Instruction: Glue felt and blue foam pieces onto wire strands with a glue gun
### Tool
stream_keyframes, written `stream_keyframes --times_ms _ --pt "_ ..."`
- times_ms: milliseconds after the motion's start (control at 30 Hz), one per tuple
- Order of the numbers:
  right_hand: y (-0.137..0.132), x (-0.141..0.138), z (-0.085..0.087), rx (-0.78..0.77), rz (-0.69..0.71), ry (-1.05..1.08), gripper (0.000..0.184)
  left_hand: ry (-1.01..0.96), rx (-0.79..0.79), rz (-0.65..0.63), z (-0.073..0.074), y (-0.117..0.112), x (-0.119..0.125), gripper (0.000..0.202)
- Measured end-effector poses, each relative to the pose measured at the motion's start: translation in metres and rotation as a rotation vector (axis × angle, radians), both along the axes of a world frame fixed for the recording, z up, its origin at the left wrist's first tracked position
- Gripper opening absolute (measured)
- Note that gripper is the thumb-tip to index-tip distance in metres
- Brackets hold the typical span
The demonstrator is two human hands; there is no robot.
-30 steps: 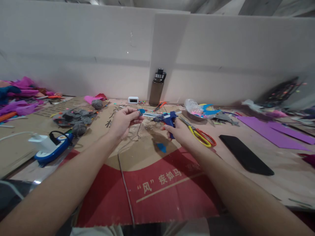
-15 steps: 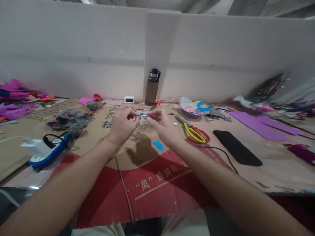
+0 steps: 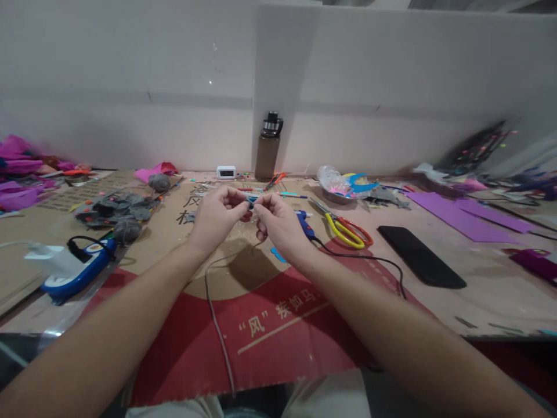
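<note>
My left hand (image 3: 220,217) and my right hand (image 3: 278,223) meet above the cardboard, each pinched closed. Between their fingertips is a small dark blue piece (image 3: 251,201), mostly hidden, its kind unclear. A grey yarn (image 3: 213,310) rises from the near edge of the cardboard and curves up to the curled fingers of my right hand. Beneath that hand lies a blue cut-out piece (image 3: 277,254), partly covered. Just behind the right wrist shows a blue glue gun (image 3: 306,225) with a black cord.
Scissors (image 3: 343,227) with yellow and red handles and a black phone (image 3: 420,255) lie to the right. A bottle (image 3: 267,152) stands by the wall. Leftward are a blue power strip (image 3: 82,270) and grey felt pieces (image 3: 108,210). The red-printed cardboard (image 3: 183,342) lies beneath my arms.
My hands have come closer together, the right one shifting left with its fingers more curled. The glue gun now shows beside my right wrist, and the blue cut-out is more covered.
</note>
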State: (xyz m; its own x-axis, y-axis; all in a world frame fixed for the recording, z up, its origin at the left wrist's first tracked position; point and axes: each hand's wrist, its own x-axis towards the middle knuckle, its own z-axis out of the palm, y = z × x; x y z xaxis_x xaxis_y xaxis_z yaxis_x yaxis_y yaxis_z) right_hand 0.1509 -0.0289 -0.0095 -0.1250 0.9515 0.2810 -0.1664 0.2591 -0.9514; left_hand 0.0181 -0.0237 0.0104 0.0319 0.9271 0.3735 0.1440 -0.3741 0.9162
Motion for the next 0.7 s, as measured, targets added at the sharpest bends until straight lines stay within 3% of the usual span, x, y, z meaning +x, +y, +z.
stream_keyframes --times_ms 433,700 --pt "-0.002 0.013 0.001 0.326 -0.249 -0.405 0.009 -0.159 -0.126 -0.106 -0.001 0.003 0.0 0.013" --pt "-0.004 0.019 0.004 0.438 -0.329 -0.539 0.007 -0.274 -0.221 -0.196 0.001 0.004 0.0 0.014"
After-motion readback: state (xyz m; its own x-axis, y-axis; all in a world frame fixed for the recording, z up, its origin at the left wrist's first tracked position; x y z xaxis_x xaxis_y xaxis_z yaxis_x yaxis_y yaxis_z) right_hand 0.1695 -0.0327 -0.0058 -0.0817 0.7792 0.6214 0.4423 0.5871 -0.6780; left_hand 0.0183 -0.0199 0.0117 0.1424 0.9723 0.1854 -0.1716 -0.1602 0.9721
